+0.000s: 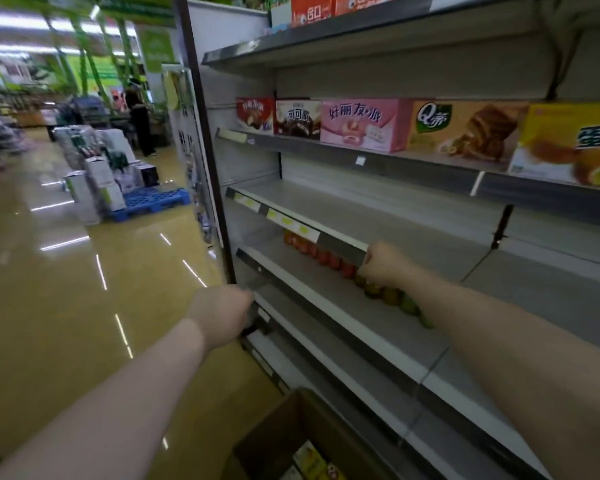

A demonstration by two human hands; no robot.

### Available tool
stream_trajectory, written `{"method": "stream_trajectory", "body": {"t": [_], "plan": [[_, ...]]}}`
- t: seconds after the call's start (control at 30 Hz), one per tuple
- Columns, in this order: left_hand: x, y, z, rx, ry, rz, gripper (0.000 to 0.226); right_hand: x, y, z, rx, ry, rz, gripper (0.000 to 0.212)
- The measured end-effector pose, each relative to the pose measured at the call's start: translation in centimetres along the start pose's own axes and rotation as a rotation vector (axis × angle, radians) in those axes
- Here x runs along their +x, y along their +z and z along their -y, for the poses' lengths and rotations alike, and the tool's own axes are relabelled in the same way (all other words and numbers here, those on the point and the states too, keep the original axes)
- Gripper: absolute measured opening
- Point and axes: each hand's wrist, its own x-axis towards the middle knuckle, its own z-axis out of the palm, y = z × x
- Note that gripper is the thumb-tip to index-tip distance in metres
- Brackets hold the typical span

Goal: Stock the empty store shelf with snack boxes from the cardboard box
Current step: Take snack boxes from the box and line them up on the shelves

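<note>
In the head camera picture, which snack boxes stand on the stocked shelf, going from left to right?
red box → dark brown cocoa box → pink box → tan box with the green Q label → yellow box, cut off by the right edge.

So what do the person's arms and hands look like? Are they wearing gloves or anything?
No gloves. Both the left hand and the right hand are bare, and both forearms are bare too, with no sleeves showing as far back as the picture reaches. I can't see a watch, bracelet or ring on either one, though the picture is a bit blurry.
</note>
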Motion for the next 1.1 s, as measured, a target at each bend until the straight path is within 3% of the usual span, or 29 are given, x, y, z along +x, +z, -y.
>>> {"method": "stream_trajectory", "body": {"t": [0.2,0.4,0.5,0.67,0.87,0.97,1.03,1.1], "plan": [[4.0,2.5,1.3,-0.016,0.001,0.009,0.008,5.1,3.7,-0.5,0.008,0.016,0.052,0.011],[8.8,6.2,2.5,-0.098,0.007,0.007,0.015,8.7,9.0,-2.0,0.033,0.113,0.173,0.011],[11.0,10.8,2.1,-0.075,0.131,0.123,0.021,9.4,13.5,-3.3,0.081,0.248,0.261,0.013],[14.3,18.7,3.1,-0.002,0.43,0.205,0.03,9.3,19.5,-5.8,-0.085,0.327,0.297,0.026],[17.0,26.2,3.5,-0.055,0.692,0.311,0.033,5.2,26.1,-7.6,-0.118,0.58,0.375,0.015],[16.4,28.1,2.4,-0.094,0.727,0.391,0.037,1.7,30.7,-7.9,-0.038,0.671,0.361,0.026],[15.1,30.3,1.3,-0.101,0.716,0.493,0.05,-1.6,33.7,-7.8,0.036,0.775,0.363,0.019],[13.6,32.8,-0.5,-0.095,0.752,0.587,0.049,-4.7,37.1,-9.0,0.118,0.908,0.341,0.014]]}}
